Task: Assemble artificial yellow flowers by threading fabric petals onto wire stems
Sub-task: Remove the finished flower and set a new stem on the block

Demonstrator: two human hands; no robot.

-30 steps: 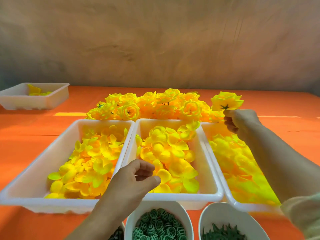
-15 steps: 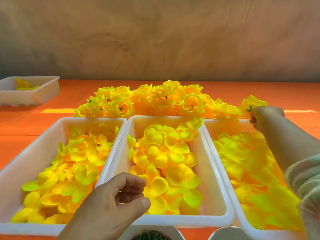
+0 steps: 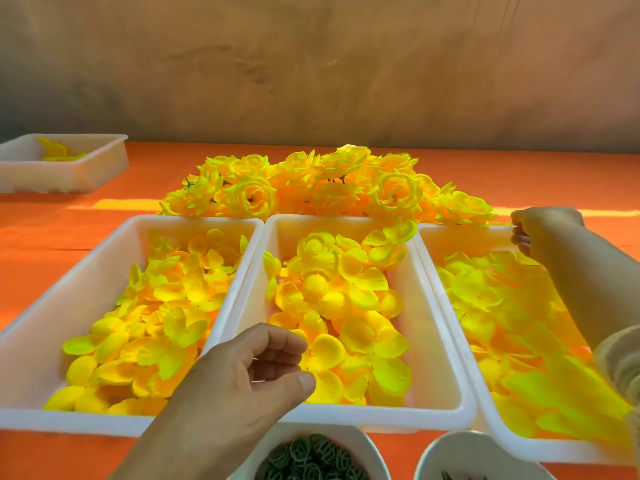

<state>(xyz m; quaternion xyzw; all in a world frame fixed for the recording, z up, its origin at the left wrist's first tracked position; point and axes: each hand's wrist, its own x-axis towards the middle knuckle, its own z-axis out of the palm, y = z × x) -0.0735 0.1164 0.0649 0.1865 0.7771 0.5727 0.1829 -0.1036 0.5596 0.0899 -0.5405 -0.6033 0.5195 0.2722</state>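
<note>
Head view: I log left hand [image 3: 249, 372], lower centre, loosely curled, empty. Right hand [image 3: 540, 233], right edge: grip unclear.

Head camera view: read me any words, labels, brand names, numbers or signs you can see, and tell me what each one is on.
None: there is no readable text anywhere in this view.
The white plastic trays, yellow fabric petals, finished yellow fabric flowers, white round bowls, orange table cover and brown wall all appear unmarked.
</note>
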